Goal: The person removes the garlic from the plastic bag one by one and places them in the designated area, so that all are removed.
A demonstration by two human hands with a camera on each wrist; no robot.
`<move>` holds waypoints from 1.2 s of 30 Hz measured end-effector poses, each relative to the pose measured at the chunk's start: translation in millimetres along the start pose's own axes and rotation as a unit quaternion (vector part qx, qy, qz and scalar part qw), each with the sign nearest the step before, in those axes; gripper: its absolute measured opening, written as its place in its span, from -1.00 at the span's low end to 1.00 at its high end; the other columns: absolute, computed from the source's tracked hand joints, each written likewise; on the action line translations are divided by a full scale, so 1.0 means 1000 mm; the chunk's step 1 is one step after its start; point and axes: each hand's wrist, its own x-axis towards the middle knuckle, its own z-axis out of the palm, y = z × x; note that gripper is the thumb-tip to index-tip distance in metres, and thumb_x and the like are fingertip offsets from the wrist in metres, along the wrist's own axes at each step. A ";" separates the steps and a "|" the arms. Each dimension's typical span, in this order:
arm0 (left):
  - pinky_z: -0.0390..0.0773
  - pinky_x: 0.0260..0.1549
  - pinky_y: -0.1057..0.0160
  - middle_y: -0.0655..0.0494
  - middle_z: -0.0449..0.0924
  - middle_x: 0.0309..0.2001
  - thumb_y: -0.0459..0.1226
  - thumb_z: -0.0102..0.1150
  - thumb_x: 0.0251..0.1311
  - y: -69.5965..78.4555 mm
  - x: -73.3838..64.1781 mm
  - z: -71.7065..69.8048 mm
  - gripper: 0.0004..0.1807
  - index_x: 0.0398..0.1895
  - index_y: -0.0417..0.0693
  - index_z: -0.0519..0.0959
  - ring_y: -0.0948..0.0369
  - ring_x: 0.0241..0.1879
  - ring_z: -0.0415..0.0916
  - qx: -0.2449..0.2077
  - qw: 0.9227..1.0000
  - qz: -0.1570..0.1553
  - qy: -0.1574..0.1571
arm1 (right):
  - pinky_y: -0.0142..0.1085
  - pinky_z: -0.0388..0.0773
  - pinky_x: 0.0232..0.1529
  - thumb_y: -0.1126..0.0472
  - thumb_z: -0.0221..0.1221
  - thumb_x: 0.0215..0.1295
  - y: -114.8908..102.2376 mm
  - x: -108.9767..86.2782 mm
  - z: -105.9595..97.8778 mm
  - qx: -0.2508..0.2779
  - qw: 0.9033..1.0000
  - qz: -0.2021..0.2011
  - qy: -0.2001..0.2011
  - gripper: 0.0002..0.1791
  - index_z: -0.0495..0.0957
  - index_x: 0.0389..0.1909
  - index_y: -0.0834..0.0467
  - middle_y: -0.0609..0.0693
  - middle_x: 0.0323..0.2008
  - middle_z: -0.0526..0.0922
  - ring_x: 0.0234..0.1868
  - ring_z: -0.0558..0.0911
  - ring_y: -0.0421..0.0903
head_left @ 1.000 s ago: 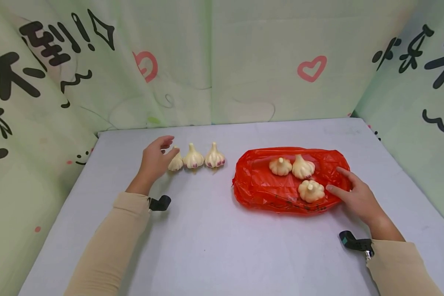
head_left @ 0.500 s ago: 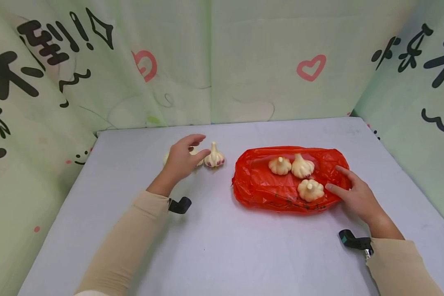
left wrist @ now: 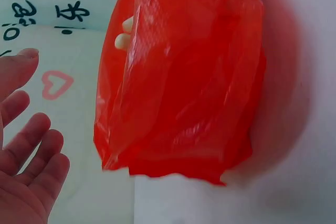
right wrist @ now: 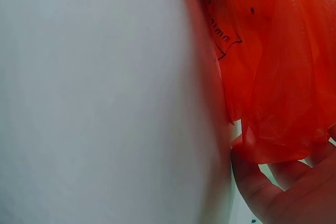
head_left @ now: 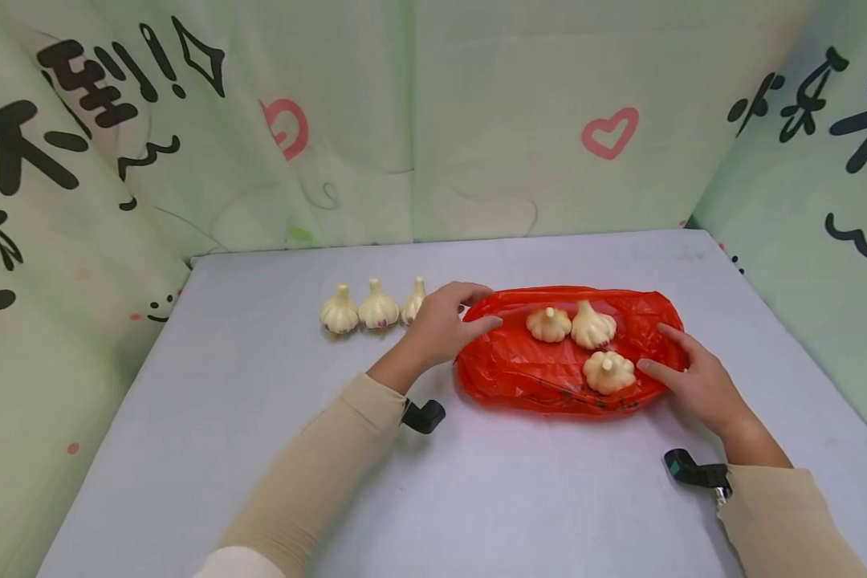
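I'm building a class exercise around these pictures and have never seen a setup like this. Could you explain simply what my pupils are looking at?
No robot here: a person works with two bare hands. The wide picture comes from a camera on the head, looking forward and down. The two close pictures come from cameras worn on the left and right wrists.

On the white table, three garlic bulbs stand in a row, the rightmost partly hidden. To their right, three more bulbs lie in an open red plastic bag.

The right hand grips the bag's right end. The left hand holds nothing; the left wrist picture shows a gap between its fingers and the bag.
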 end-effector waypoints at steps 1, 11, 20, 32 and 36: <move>0.53 0.08 0.20 0.04 0.54 0.19 -0.13 0.34 0.28 0.003 0.002 0.005 -0.51 0.24 -0.07 0.56 0.09 0.16 0.44 0.000 1.000 0.001 -0.006 | 0.36 0.38 0.08 -0.06 0.05 0.49 0.000 0.000 0.000 0.001 1.000 0.001 -0.001 -0.11 -0.12 0.54 0.36 0.57 0.43 -0.04 0.37 0.04 0.55; 0.40 0.19 0.30 0.07 0.58 0.17 -0.13 0.30 0.32 0.021 0.024 0.042 -0.54 0.23 -0.07 0.58 0.18 0.19 0.45 0.020 0.999 0.017 -0.045 | 0.36 0.39 0.07 -0.06 0.05 0.49 0.000 -0.002 0.001 -0.001 1.000 -0.002 -0.004 -0.11 -0.13 0.54 0.36 0.57 0.43 -0.06 0.38 0.03 0.56; 0.43 0.18 0.28 0.13 0.57 0.17 -0.14 0.31 0.30 0.023 0.038 0.061 -0.54 0.24 -0.04 0.57 0.21 0.19 0.44 0.027 0.998 -0.012 -0.052 | 0.37 0.37 0.07 -0.08 0.06 0.48 0.001 -0.003 0.001 0.003 1.000 -0.007 0.000 -0.11 -0.11 0.55 0.34 0.57 0.43 -0.05 0.36 0.04 0.57; 0.50 0.06 0.38 0.21 0.57 0.20 -0.18 0.28 0.34 0.029 0.050 0.079 -0.49 0.35 0.03 0.51 0.29 0.06 0.44 0.041 0.995 -0.062 -0.063 | 0.38 0.35 0.09 -0.10 0.06 0.47 0.001 -0.002 0.002 0.008 1.000 -0.001 0.000 -0.09 -0.11 0.55 0.33 0.57 0.43 -0.05 0.36 0.04 0.56; 0.49 0.07 0.38 0.23 0.58 0.18 -0.20 0.29 0.32 0.032 0.052 0.085 -0.49 0.34 0.05 0.51 0.30 0.07 0.45 0.045 0.995 -0.064 -0.059 | 0.38 0.36 0.08 -0.10 0.06 0.47 0.001 -0.003 0.002 0.008 1.000 0.001 0.001 -0.09 -0.11 0.55 0.34 0.56 0.43 -0.04 0.37 0.04 0.56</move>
